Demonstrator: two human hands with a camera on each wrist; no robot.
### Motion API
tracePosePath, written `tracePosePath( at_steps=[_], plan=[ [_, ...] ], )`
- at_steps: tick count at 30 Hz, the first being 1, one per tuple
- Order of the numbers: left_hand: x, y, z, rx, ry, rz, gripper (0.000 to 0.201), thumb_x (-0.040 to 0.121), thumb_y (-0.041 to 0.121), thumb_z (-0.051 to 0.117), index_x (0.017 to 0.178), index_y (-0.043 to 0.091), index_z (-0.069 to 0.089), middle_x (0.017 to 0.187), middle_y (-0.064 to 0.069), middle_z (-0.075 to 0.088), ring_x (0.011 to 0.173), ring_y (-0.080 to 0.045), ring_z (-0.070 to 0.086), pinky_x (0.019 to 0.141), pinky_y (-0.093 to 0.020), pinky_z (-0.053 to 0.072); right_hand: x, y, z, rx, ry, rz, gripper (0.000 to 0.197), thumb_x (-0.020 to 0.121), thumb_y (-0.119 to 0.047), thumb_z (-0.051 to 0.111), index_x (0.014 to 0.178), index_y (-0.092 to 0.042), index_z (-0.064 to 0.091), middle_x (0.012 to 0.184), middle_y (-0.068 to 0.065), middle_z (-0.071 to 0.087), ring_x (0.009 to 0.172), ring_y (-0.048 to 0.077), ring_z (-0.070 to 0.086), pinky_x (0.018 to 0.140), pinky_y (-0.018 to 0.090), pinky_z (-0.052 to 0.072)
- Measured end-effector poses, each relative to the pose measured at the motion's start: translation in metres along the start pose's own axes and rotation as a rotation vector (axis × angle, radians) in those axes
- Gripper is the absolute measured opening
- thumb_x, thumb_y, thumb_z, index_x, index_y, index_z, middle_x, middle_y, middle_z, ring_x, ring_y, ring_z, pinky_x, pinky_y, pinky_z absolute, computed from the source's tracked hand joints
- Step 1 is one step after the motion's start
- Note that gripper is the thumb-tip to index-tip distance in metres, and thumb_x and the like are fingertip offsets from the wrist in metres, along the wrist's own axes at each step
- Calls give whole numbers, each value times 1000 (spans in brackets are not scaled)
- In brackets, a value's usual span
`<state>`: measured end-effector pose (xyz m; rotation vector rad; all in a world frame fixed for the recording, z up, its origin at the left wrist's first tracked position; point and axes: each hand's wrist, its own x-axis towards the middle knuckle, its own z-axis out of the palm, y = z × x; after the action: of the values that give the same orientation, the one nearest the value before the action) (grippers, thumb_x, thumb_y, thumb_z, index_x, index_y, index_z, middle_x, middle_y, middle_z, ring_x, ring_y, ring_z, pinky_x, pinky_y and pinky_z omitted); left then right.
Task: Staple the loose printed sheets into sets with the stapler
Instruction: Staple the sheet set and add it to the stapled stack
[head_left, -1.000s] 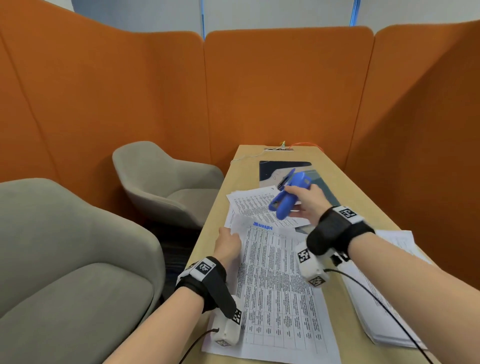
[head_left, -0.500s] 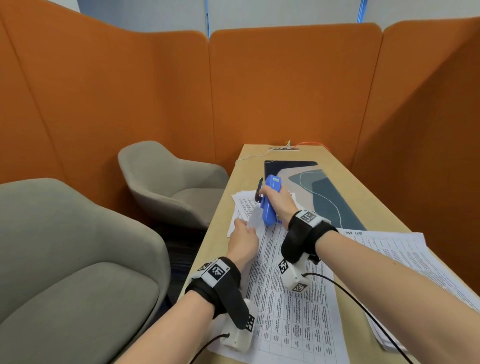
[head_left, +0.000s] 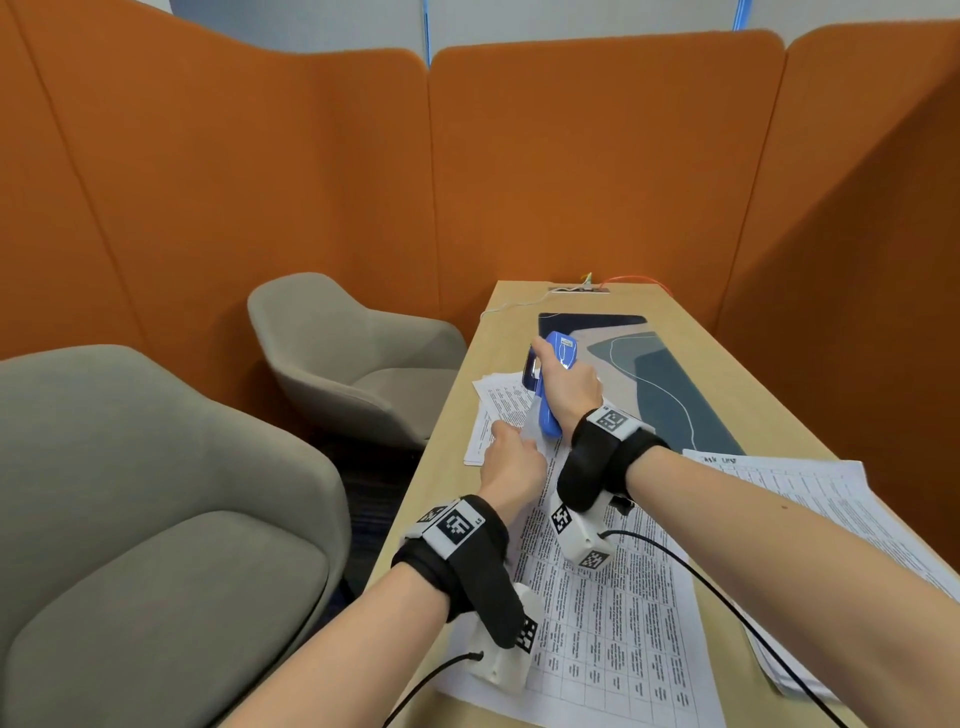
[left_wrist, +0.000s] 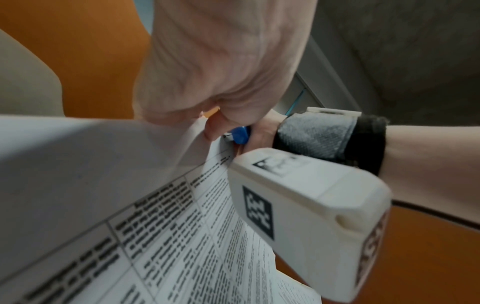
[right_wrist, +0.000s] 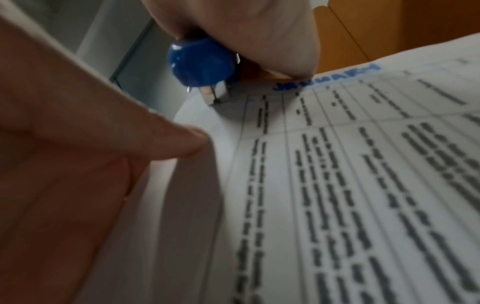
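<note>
A set of printed sheets (head_left: 613, 613) lies on the wooden table (head_left: 691, 364) in front of me. My left hand (head_left: 511, 462) pinches its raised top left corner (left_wrist: 192, 135). My right hand (head_left: 569, 387) grips a blue stapler (head_left: 548, 410), held nearly upright with its nose down at that corner. In the right wrist view the stapler's blue nose (right_wrist: 201, 63) and metal tip sit on the top sheet (right_wrist: 337, 164) by the blue heading, with my left hand's fingers (right_wrist: 187, 142) beside it. Whether the corner sits between the stapler's jaws is hidden.
More printed sheets (head_left: 498, 410) lie further back on the left. Another stack (head_left: 831, 525) lies at the right edge. A blue patterned desk mat (head_left: 670, 384) covers the far middle. Two grey armchairs (head_left: 343, 358) stand left of the table, orange partitions (head_left: 571, 166) behind.
My right hand carried the stapler left and down from above the far sheets to the near set's top left corner. My left hand lifted that corner off the table.
</note>
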<state>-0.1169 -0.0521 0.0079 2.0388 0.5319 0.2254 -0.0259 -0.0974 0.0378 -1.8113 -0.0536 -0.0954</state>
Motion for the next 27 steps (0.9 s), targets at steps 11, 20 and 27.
tracePosePath(
  at_steps=[11,20,27],
  plan=[
    [0,-2,-5,-43,-46,-37,37,100,18,33,136,6,29,134,-14,50,120,-31,50,90,-35,41,-1,-3,9,-24,40,-61,47,86,-55,52,75,-9,56,70,4,55,64,19,48,56,28,35],
    [7,-5,-19,-167,-153,189,36,89,36,63,115,13,55,100,6,59,91,-11,55,68,-20,40,-2,-2,3,-48,64,-119,45,88,-51,52,69,-11,52,58,-1,48,53,13,43,50,24,33],
    [12,-6,-19,-104,-119,237,24,90,33,61,96,9,62,83,0,59,75,-13,51,63,-24,38,-5,-4,8,-24,60,-151,45,88,-50,54,61,-15,47,58,-1,51,57,15,47,53,26,35]
  ],
)
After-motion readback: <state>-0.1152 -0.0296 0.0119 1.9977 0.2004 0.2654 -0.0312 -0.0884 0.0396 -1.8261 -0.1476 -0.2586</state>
